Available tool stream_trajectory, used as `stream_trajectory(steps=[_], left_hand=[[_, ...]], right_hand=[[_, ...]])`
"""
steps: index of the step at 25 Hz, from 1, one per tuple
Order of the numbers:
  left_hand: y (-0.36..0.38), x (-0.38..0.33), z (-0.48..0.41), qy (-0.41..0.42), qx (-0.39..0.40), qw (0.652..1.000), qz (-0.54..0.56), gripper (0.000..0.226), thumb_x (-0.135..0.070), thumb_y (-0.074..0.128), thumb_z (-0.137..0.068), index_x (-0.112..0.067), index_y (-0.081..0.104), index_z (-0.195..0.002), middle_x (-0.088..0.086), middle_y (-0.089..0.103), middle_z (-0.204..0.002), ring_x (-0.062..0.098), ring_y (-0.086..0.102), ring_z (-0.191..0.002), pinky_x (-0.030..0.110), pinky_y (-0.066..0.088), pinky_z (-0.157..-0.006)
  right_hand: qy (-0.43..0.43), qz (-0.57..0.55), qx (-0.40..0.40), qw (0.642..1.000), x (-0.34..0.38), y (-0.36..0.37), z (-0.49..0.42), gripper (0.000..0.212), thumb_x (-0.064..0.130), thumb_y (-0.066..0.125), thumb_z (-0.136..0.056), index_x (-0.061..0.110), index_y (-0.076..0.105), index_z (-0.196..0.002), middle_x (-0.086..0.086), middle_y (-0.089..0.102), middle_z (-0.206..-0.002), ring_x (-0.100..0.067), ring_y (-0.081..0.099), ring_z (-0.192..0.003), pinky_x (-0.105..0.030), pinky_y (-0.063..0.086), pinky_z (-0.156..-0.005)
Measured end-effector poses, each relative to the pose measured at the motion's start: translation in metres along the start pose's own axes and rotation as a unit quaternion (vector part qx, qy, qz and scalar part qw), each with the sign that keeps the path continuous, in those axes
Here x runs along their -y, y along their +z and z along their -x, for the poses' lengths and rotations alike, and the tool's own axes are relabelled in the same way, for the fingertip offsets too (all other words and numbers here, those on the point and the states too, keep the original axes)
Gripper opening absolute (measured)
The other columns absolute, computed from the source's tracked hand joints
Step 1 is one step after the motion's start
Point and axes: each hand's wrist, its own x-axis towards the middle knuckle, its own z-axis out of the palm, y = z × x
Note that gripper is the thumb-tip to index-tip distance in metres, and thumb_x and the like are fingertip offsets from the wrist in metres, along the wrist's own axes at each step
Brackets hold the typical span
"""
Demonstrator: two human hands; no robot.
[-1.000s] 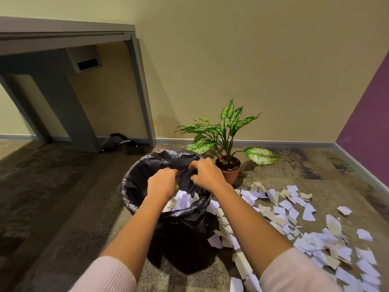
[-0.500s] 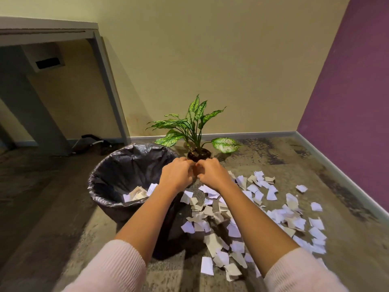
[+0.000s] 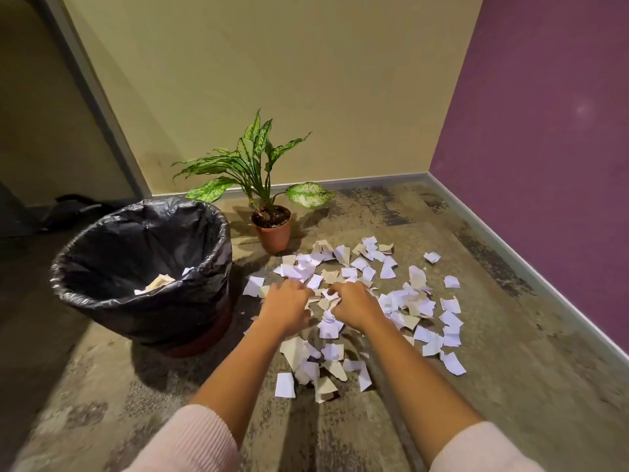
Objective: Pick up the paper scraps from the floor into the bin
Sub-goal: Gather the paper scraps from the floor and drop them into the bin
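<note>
Several white and beige paper scraps [image 3: 371,267] lie scattered on the floor to the right of the bin. The bin [image 3: 163,315] is round and lined with a black bag; a few scraps [image 3: 156,283] show inside it near the front rim. My left hand [image 3: 286,306] and my right hand [image 3: 355,306] are down on the near middle of the pile, side by side, palms down. Both have their fingers curled in around scraps, and crumpled white pieces show between the two hands. Pink sleeves cover both forearms near the bottom edge.
A potted plant [image 3: 272,229] stands just behind the pile, close to the bin's right side. A purple wall [image 3: 544,165] and its skirting close the right side. A grey desk leg [image 3: 92,90] and dark cables [image 3: 71,206] sit at the far left.
Both hands have left the bin's opening, moved right and dropped onto the scrap pile on the floor. The view has swung right, and more scraps now lie inside the bin.
</note>
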Motion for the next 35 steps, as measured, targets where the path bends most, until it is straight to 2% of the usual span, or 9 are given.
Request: stream_trajectory(steps=[5, 9, 12, 15, 19, 25, 29, 32, 35], left_hand=[[0.075, -0.007, 0.017, -0.045, 0.144, 0.987, 0.059, 0.091, -0.06, 0.066, -0.074, -0.029, 0.026, -0.149, 0.007, 0.029, -0.152, 0.03, 0.03, -0.139, 0.05, 0.037, -0.106], [0.109, -0.009, 0.037, -0.087, 0.219, 0.968, 0.086, 0.129, -0.06, 0.081, -0.059, -0.022, 0.003, -0.155, 0.015, 0.008, -0.16, 0.037, 0.012, -0.146, 0.054, 0.03, -0.113], [0.125, -0.009, 0.045, -0.111, 0.239, 0.959, 0.105, 0.137, -0.052, 0.086, -0.059, -0.022, -0.008, -0.154, 0.015, -0.003, -0.16, 0.038, 0.006, -0.146, 0.055, 0.031, -0.112], [0.135, -0.01, 0.046, -0.135, 0.216, 0.959, 0.12, 0.133, -0.042, 0.087, -0.063, -0.023, -0.008, -0.154, 0.015, -0.002, -0.159, 0.037, 0.01, -0.145, 0.053, 0.036, -0.11], [0.139, -0.008, 0.04, -0.146, 0.182, 0.963, 0.134, 0.125, -0.032, 0.087, -0.066, -0.024, -0.002, -0.154, 0.013, 0.008, -0.154, 0.035, 0.016, -0.141, 0.049, 0.041, -0.106], [0.144, -0.003, 0.026, -0.108, 0.143, 0.97, 0.165, 0.12, -0.03, 0.087, -0.066, -0.025, 0.006, -0.154, 0.014, 0.009, -0.157, 0.036, 0.019, -0.143, 0.047, 0.033, -0.113], [0.144, -0.01, 0.018, -0.068, 0.128, 0.978, 0.151, 0.111, -0.027, 0.084, -0.069, -0.031, 0.012, -0.153, 0.013, 0.008, -0.158, 0.035, 0.019, -0.144, 0.049, 0.038, -0.111], [0.145, -0.013, 0.013, -0.049, 0.136, 0.983, 0.117, 0.104, -0.026, 0.08, -0.074, -0.032, 0.014, -0.153, 0.012, 0.01, -0.158, 0.036, 0.021, -0.141, 0.048, 0.039, -0.11], [0.146, -0.01, 0.009, -0.059, 0.152, 0.979, 0.12, 0.093, -0.031, 0.082, -0.072, -0.028, 0.031, -0.149, 0.008, 0.018, -0.156, 0.033, 0.023, -0.14, 0.048, 0.038, -0.11]], right_hand=[[0.041, 0.012, 0.067, 0.997, -0.04, 0.041, 0.013, 0.052, 0.023, 0.065, -0.08, 0.02, 0.051, -0.13, -0.016, 0.052, -0.129, -0.035, 0.045, -0.124, -0.043, 0.05, -0.093], [0.081, 0.052, 0.16, 0.982, -0.061, 0.071, 0.025, 0.103, 0.053, 0.079, -0.068, 0.022, 0.022, -0.149, -0.015, 0.023, -0.156, -0.039, 0.013, -0.145, -0.052, 0.034, -0.108], [0.107, 0.082, 0.216, 0.967, -0.071, 0.093, 0.026, 0.131, 0.064, 0.082, -0.053, 0.029, 0.005, -0.152, -0.014, 0.009, -0.161, -0.043, 0.007, -0.146, -0.058, 0.028, -0.112], [0.125, 0.093, 0.236, 0.959, -0.071, 0.109, 0.026, 0.14, 0.067, 0.083, -0.047, 0.035, -0.005, -0.152, -0.013, -0.005, -0.161, -0.045, 0.0, -0.146, -0.064, 0.029, -0.109], [0.127, 0.101, 0.196, 0.967, -0.062, 0.121, 0.027, 0.134, 0.06, 0.085, -0.054, 0.032, -0.002, -0.152, -0.015, -0.003, -0.159, -0.042, 0.0, -0.145, -0.064, 0.033, -0.104], [0.156, 0.112, 0.181, 0.965, -0.047, 0.133, 0.014, 0.119, 0.04, 0.089, -0.06, 0.032, 0.009, -0.148, -0.021, 0.01, -0.148, -0.04, 0.012, -0.137, -0.058, 0.045, -0.093], [0.128, 0.105, 0.171, 0.971, -0.043, 0.135, 0.001, 0.113, 0.034, 0.087, -0.064, 0.033, 0.012, -0.148, -0.022, 0.011, -0.149, -0.042, 0.012, -0.137, -0.055, 0.038, -0.104], [0.08, 0.066, 0.158, 0.982, -0.04, 0.137, -0.003, 0.096, 0.029, 0.08, -0.073, 0.033, 0.02, -0.147, -0.019, 0.013, -0.151, -0.041, 0.008, -0.141, -0.051, 0.03, -0.11], [0.063, 0.069, 0.139, 0.986, -0.038, 0.14, -0.004, 0.076, 0.028, 0.071, -0.081, 0.032, 0.03, -0.145, -0.019, 0.012, -0.153, -0.041, 0.01, -0.14, -0.048, 0.033, -0.109]])
